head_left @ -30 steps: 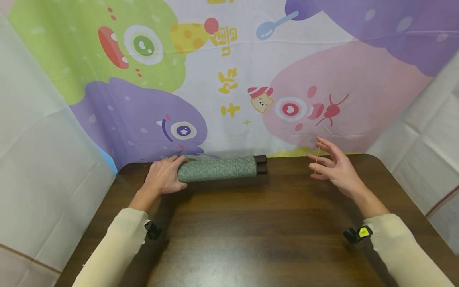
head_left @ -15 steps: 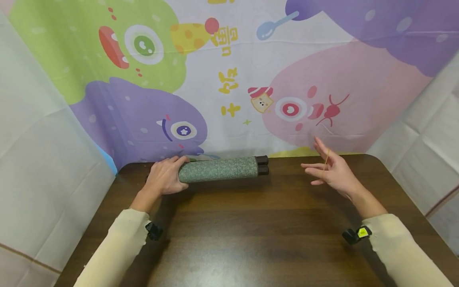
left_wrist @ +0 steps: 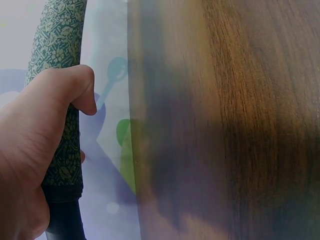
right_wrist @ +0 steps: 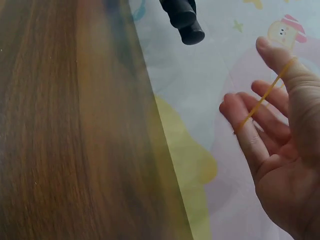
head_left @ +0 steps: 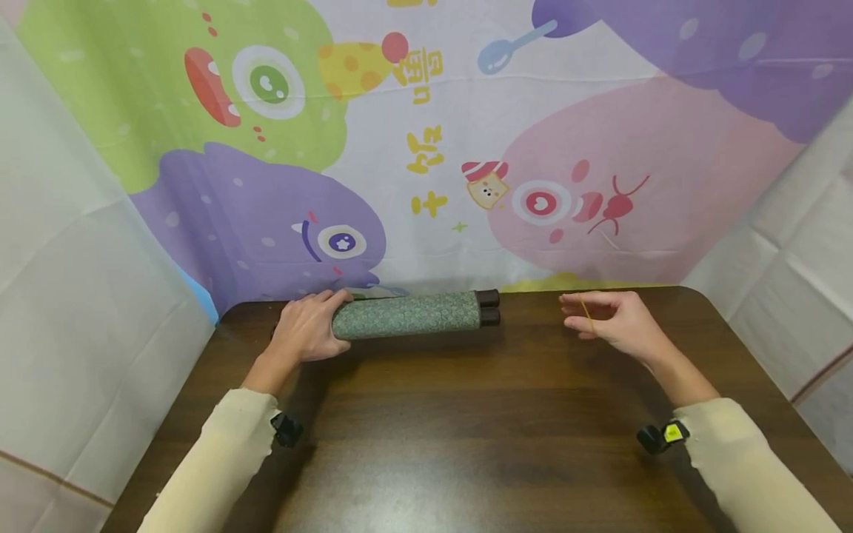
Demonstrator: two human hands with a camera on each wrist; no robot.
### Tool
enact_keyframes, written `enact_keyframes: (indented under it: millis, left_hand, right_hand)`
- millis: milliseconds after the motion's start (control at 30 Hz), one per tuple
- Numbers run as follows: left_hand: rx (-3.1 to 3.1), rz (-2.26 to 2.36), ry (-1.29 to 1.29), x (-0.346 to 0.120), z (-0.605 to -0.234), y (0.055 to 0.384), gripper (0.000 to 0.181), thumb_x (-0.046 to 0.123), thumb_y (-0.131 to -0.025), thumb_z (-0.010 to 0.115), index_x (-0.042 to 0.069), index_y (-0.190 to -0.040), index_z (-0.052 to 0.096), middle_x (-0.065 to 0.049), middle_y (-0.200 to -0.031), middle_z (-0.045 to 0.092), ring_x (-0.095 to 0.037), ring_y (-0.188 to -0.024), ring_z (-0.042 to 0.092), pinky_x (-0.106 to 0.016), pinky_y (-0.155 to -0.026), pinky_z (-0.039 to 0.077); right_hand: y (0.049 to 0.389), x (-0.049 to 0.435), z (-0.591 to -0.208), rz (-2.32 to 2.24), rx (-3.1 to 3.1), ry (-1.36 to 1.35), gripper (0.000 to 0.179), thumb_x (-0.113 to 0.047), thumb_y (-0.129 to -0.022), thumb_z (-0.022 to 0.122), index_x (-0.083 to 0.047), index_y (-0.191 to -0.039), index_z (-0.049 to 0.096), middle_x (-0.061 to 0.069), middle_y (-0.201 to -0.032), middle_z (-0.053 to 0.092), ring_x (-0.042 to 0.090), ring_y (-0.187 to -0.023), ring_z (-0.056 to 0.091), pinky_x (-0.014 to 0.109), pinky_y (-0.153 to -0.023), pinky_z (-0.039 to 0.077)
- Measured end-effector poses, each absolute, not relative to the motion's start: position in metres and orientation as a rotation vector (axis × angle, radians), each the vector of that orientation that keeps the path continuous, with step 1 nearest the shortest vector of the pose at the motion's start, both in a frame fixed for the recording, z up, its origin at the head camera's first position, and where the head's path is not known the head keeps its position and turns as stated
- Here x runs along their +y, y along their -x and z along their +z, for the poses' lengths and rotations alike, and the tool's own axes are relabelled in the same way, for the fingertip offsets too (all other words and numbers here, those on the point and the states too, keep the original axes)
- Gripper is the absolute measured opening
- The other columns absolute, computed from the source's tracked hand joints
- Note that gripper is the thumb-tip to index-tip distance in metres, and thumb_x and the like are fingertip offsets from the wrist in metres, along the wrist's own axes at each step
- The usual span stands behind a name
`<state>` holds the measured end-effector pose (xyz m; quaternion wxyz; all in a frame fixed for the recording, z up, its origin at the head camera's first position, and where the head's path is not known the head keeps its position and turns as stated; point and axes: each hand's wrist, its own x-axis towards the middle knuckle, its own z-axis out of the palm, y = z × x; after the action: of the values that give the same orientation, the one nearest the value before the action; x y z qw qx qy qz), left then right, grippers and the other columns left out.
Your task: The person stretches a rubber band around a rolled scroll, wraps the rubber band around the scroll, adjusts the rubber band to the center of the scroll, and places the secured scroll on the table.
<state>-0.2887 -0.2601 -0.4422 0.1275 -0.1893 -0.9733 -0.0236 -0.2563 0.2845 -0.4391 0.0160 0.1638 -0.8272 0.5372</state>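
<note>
My left hand [head_left: 306,326] grips the left end of a rolled scroll [head_left: 406,314] covered in green floral cloth. In the left wrist view the thumb crosses the scroll [left_wrist: 62,145], above its black end. Two dark rod ends [head_left: 489,307] stick out on the right. The scroll lies level above the table's far edge, its shadow below it. My right hand [head_left: 620,318] is apart from the scroll, to its right. A thin yellow rubber band [right_wrist: 265,96] is looped around its thumb and a finger and stretched between them; the fingers are fairly straight.
A brown wooden table [head_left: 433,422] spreads below both hands. Behind its far edge hangs a cloth [head_left: 440,244] printed with cartoon monsters. Pale curtains [head_left: 60,296] stand at both sides. A small black camera [head_left: 286,429] sits on each wrist.
The right hand's thumb and fingers have turned from pointing upward to pointing left, and the rubber band has shifted along them. The left hand and scroll have barely moved.
</note>
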Motion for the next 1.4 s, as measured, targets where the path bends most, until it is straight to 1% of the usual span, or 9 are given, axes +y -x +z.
enact_keyframes:
  millis: [133, 300, 400, 467, 700, 933, 1033, 1267, 1400]
  left_hand:
    - [-2.826, -0.071, 0.551, -0.261, -0.443, 0.289, 0.077, 0.042, -0.072, 0.093, 0.021, -0.141, 0.066, -0.014, -0.125, 0.078, -0.046, -0.112, 0.078, -0.064, -0.083, 0.063]
    - [-2.831, -0.069, 0.546, -0.262, -0.443, 0.289, 0.076, 0.042, -0.072, 0.093, 0.022, -0.141, 0.066, -0.013, -0.125, 0.078, -0.046, -0.111, 0.077, -0.064, -0.083, 0.062]
    - [-2.838, -0.067, 0.542, -0.262, -0.443, 0.288, 0.077, 0.043, -0.073, 0.093, 0.021, -0.141, 0.066, -0.013, -0.126, 0.078, -0.046, -0.112, 0.077, -0.065, -0.085, 0.062]
    - [-2.842, -0.066, 0.537, -0.262, -0.442, 0.288, 0.077, 0.043, -0.073, 0.093, 0.021, -0.142, 0.066, -0.014, -0.127, 0.078, -0.047, -0.113, 0.077, -0.065, -0.086, 0.063]
    - [-2.837, -0.081, 0.528, -0.264, -0.44, 0.287, 0.078, 0.043, -0.073, 0.094, 0.02, -0.142, 0.066, -0.015, -0.127, 0.078, -0.047, -0.111, 0.077, -0.064, -0.086, 0.063]
    - [-2.779, -0.112, 0.567, -0.262, -0.431, 0.287, 0.076, 0.04, -0.07, 0.095, 0.021, -0.138, 0.068, -0.013, -0.122, 0.079, -0.044, -0.105, 0.078, -0.062, -0.08, 0.063]
    - [-2.77, -0.118, 0.571, -0.261, -0.426, 0.288, 0.075, 0.04, -0.069, 0.095, 0.022, -0.137, 0.068, -0.013, -0.122, 0.08, -0.043, -0.106, 0.079, -0.062, -0.08, 0.063]
    - [-2.804, -0.093, 0.578, -0.257, -0.424, 0.286, 0.076, 0.042, -0.071, 0.095, 0.022, -0.139, 0.068, -0.013, -0.123, 0.078, -0.044, -0.108, 0.078, -0.064, -0.082, 0.062]
    - [-2.809, -0.086, 0.576, -0.256, -0.425, 0.286, 0.076, 0.042, -0.072, 0.094, 0.022, -0.14, 0.067, -0.013, -0.124, 0.078, -0.044, -0.11, 0.078, -0.065, -0.083, 0.062]
  right_hand:
    - [0.256, 0.284, -0.44, 1.621, -2.54, -0.541, 0.047, -0.005, -0.094, 0.089, 0.006, -0.136, 0.071, -0.024, -0.118, 0.078, -0.007, -0.11, 0.076, 0.023, -0.081, 0.068]
    - [0.256, 0.284, -0.443, 1.664, -2.533, -0.575, 0.06, 0.0, -0.096, 0.085, 0.006, -0.145, 0.052, -0.023, -0.131, 0.064, -0.006, -0.12, 0.072, 0.029, -0.077, 0.069]
    - [0.256, 0.284, -0.444, 1.688, -2.531, -0.573, 0.066, 0.001, -0.097, 0.084, 0.005, -0.149, 0.044, -0.017, -0.136, 0.057, -0.006, -0.124, 0.07, 0.033, -0.076, 0.07]
    - [0.256, 0.284, -0.444, 1.701, -2.521, -0.573, 0.066, 0.001, -0.097, 0.084, 0.003, -0.149, 0.042, -0.015, -0.138, 0.054, -0.006, -0.125, 0.069, 0.036, -0.075, 0.071]
    - [0.256, 0.283, -0.444, 1.734, -2.505, -0.592, 0.065, 0.002, -0.096, 0.084, -0.014, -0.146, 0.045, -0.01, -0.144, 0.048, -0.006, -0.125, 0.068, 0.041, -0.073, 0.071]
    - [0.257, 0.282, -0.44, 1.735, -2.508, -0.603, 0.067, 0.003, -0.096, 0.084, -0.013, -0.148, 0.045, 0.009, -0.147, 0.047, -0.007, -0.123, 0.068, 0.044, -0.072, 0.071]
    - [0.258, 0.282, -0.44, 1.743, -2.503, -0.604, 0.068, 0.004, -0.096, 0.084, -0.014, -0.148, 0.045, 0.007, -0.146, 0.047, -0.007, -0.123, 0.068, 0.045, -0.072, 0.071]
    - [0.258, 0.279, -0.443, 1.758, -2.494, -0.613, 0.067, 0.003, -0.095, 0.085, -0.022, -0.144, 0.048, -0.011, -0.148, 0.047, -0.006, -0.126, 0.068, 0.043, -0.072, 0.071]
    - [0.26, 0.277, -0.444, 1.774, -2.508, -0.621, 0.068, 0.003, -0.095, 0.084, -0.022, -0.145, 0.046, -0.008, -0.149, 0.044, -0.008, -0.125, 0.067, 0.045, -0.073, 0.071]
